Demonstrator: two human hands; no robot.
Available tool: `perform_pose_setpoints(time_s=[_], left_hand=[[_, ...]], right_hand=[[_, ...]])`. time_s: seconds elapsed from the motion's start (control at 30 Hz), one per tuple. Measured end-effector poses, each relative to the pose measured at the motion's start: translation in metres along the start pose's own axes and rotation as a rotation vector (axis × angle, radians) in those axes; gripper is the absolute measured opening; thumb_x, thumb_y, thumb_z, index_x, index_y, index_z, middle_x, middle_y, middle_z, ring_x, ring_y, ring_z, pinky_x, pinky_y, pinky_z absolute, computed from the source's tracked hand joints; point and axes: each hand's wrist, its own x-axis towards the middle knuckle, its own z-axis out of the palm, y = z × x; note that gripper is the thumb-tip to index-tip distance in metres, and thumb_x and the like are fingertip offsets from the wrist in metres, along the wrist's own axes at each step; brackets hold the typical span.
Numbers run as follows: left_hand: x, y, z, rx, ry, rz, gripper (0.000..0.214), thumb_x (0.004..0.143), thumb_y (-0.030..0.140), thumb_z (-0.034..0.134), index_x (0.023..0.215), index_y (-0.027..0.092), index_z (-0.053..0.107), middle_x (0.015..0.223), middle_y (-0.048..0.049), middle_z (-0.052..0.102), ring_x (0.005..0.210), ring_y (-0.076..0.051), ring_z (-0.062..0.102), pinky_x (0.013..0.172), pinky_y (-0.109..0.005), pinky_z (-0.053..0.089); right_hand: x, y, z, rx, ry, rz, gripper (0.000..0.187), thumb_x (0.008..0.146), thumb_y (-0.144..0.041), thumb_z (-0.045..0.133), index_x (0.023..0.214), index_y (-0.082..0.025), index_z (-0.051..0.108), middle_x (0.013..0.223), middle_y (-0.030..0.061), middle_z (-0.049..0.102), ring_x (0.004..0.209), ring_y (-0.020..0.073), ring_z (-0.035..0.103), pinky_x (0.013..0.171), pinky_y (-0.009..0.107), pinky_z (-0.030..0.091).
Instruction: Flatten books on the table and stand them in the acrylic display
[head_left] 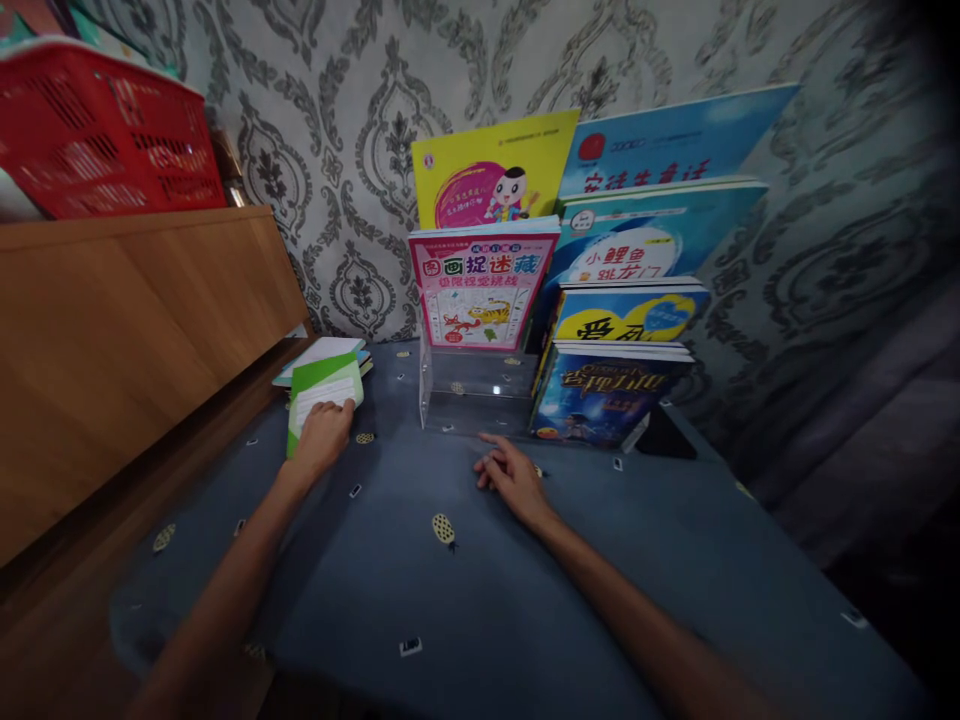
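At the left of the table, my left hand (325, 437) has its fingers curled over the lower right part of a green-and-white booklet (322, 378) and grips it. The booklet lies tilted over a small stack of books (330, 347). My right hand (512, 478) holds nothing; its index finger is stretched out and the others are loosely bent. It is just in front of a clear acrylic book rack (480, 410). A pink picture book (487, 295) stands in the rack's left side, with a yellow book (491, 170) behind it.
Several books stand in tiers on the right side, among them a dark blue book (600, 395) in front and a teal one (660, 235) behind. A wooden cabinet (142, 340) with a red basket (112, 130) on top borders the left. Patterned wallpaper (360, 200) is behind.
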Motion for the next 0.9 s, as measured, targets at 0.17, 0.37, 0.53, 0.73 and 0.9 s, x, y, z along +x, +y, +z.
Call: perform_pose_setpoints(time_s=[0.17,0.37,0.53,0.73,0.9], left_hand=[[-0.019,0.030,-0.015,-0.046,-0.086,0.033,0.029,0.097,0.016,0.038,0.118,0.014,0.058,0.096,-0.0168,0.072,0.096,-0.028,0.068,0.088,-0.037,0.044],[-0.030,0.044,-0.016,-0.282,-0.148,0.108,0.043,0.101,0.041,0.043,0.137,0.019,0.050,0.098,-0.0113,0.074,0.094,-0.027,0.069,0.082,-0.034,0.047],[-0.013,0.016,0.013,-0.357,-0.075,-0.018,0.036,0.101,0.038,0.042,0.128,0.019,0.058,0.106,-0.0096,0.073,0.103,-0.025,0.067,0.090,-0.035,0.048],[0.010,-0.036,0.053,-0.321,0.147,-0.415,0.053,0.097,0.036,0.045,0.143,0.010,0.041,0.147,-0.0255,0.046,0.134,-0.039,0.046,0.105,-0.054,0.043],[0.015,-0.062,0.091,-0.443,0.185,-0.449,0.049,0.093,0.029,0.045,0.139,0.012,0.046,0.137,-0.0199,0.054,0.133,-0.030,0.050,0.110,-0.042,0.044]], right_hand=[[0.000,0.000,0.000,-0.008,-0.005,0.002,0.041,0.084,-0.032,0.050,0.122,-0.020,0.058,0.077,0.0003,0.070,0.056,0.0134,0.066,0.052,0.025,0.049],[0.000,0.002,0.000,0.011,-0.001,0.007,0.041,0.082,-0.032,0.051,0.121,-0.019,0.059,0.078,0.0007,0.070,0.055,0.0133,0.065,0.052,0.025,0.049],[-0.001,0.002,0.000,0.002,-0.003,-0.007,0.040,0.083,-0.031,0.050,0.120,-0.019,0.059,0.076,-0.0001,0.070,0.055,0.0129,0.065,0.052,0.024,0.049],[-0.001,0.003,0.001,0.007,0.005,-0.020,0.039,0.082,-0.028,0.050,0.119,-0.019,0.060,0.075,-0.0013,0.069,0.054,0.0132,0.065,0.050,0.024,0.048],[-0.001,0.003,0.000,-0.021,0.001,-0.025,0.038,0.082,-0.027,0.050,0.118,-0.020,0.061,0.073,-0.0020,0.068,0.053,0.0135,0.065,0.051,0.025,0.049]])
